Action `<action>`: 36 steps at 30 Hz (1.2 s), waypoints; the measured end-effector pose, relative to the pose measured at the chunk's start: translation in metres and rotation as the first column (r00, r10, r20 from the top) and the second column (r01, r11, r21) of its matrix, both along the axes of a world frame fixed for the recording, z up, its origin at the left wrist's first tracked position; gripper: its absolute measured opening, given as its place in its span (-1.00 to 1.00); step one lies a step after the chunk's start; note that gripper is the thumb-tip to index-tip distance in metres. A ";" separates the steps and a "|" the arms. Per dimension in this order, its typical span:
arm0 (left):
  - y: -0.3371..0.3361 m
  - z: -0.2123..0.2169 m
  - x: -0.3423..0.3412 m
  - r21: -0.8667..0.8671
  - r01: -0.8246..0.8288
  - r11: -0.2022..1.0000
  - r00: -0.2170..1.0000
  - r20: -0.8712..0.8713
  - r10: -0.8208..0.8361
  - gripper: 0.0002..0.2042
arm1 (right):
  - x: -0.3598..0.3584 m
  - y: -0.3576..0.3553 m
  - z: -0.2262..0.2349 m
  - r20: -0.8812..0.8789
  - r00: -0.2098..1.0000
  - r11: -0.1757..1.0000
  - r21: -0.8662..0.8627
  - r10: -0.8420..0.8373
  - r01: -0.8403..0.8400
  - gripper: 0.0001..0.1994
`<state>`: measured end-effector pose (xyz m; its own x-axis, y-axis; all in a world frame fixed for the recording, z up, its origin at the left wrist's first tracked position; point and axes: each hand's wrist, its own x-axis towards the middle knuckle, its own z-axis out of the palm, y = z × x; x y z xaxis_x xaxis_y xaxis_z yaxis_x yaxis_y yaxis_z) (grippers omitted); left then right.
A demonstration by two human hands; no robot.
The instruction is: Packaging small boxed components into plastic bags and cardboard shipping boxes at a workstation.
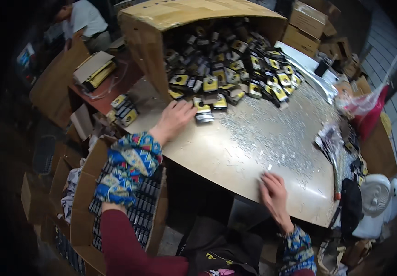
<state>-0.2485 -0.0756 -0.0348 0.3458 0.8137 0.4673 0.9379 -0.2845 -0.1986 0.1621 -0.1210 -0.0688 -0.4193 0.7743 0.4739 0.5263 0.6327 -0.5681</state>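
Note:
My left hand (175,120) reaches over the left side of the table, palm down with fingers extended. Its fingertips are beside a small black-and-yellow box (203,111) at the front of a pile; whether they touch it I cannot tell. Near the table's front edge, my right hand (274,191) has its fingers drawn together, and a tiny pale piece (269,168) shows at the tips. Many small, thin, shiny pieces (272,138) lie scattered across the metal tabletop (203,152). Patterned blue sleeve covers wrap both forearms.
A large carton (143,50) lies open toward me, spilling small boxes (221,73). Several boxes (124,110) stand grouped at left. Below, an open carton (86,198) holds rows of dark items. A white fan (376,195) is at right. Another person (86,23) is at back left.

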 end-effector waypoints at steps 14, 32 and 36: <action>0.022 0.005 0.096 -0.346 0.176 0.921 0.595 0.783 0.181 -0.56 | 0.041 0.050 -0.008 0.211 0.977 0.991 0.134 -0.009 -0.020 -0.69; -0.229 -0.114 0.192 -0.413 0.433 0.801 -0.695 0.413 0.588 -0.75 | 0.034 0.045 -0.010 0.034 0.999 0.997 -0.075 0.039 -0.036 -0.56; -0.234 -0.142 0.238 -0.602 0.515 0.610 -0.440 0.425 0.791 -0.72 | -0.003 0.023 -0.019 0.335 0.939 0.996 0.067 -0.081 0.062 -0.46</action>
